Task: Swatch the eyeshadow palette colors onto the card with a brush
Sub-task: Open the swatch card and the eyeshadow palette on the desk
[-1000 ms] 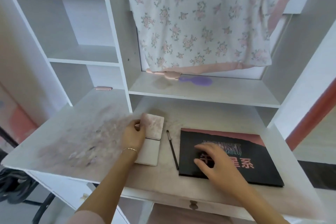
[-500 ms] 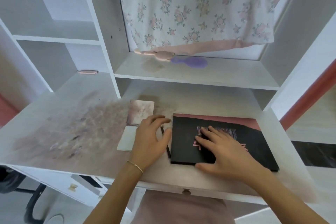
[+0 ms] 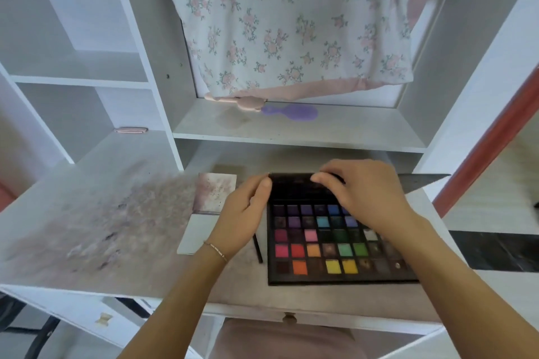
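Note:
A black eyeshadow palette point(image 3: 329, 251) lies open on the desk, showing rows of coloured pans. Its lid point(image 3: 303, 183) stands raised at the far edge. My left hand point(image 3: 243, 216) pinches the lid's left corner and my right hand point(image 3: 361, 195) grips its top edge. A thin black brush point(image 3: 257, 251) lies on the desk between the palette and the card, partly under my left hand. The white card point(image 3: 195, 233) rests to the left, with a smudged pinkish card point(image 3: 215, 192) just behind it.
The white desk point(image 3: 96, 221) is stained with powder smears on its left half. A shelf behind holds a purple hairbrush point(image 3: 291, 111) and a pink item point(image 3: 242, 101). A floral cloth point(image 3: 285, 23) hangs above. A drawer knob point(image 3: 289, 318) sits at the front edge.
The palette was shut with both hands resting on its cover; now the lid is lifted up and the colour pans are showing. My left hand left the cards and went to the lid.

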The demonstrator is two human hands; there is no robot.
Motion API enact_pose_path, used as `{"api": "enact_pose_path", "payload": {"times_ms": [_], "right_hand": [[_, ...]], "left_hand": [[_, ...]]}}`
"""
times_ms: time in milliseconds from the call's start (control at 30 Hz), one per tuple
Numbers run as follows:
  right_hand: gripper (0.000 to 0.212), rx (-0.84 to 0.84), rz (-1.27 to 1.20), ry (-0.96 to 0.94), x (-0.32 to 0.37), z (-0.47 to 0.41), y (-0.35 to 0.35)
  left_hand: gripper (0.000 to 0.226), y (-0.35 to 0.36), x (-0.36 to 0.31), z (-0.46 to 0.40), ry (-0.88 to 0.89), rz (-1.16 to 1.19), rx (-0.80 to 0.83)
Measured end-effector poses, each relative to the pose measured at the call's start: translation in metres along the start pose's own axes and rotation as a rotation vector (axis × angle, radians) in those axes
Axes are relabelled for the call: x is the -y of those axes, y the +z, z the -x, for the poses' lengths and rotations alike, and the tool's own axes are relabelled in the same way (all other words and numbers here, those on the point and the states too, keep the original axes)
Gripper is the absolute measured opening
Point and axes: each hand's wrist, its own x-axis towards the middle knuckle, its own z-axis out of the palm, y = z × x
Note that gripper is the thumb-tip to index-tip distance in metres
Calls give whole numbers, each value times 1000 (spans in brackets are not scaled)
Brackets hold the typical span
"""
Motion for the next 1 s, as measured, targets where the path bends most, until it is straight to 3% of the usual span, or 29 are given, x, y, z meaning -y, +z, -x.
{"api": "enact_pose_path", "payload": {"times_ms": [133,367,700,833,1000], "right_hand": [[26,-187,-42,41,-1,-5,-2],[21,-136,-97,44,-7,-1,9],[49,246,-10,59,-11,26,52],[49,422,-30,97,-22,49,64],[50,592,39,220,-42,75,64]], "left_hand": [[33,16,3,-11,20,-44,-108],[19,32,10,-7,21,-119,-208],[23,27,33,-22,-236,-248,-257],[42,24,32,-21,-252,-313,-153],[58,25,24,2,104,-674,232]]}}
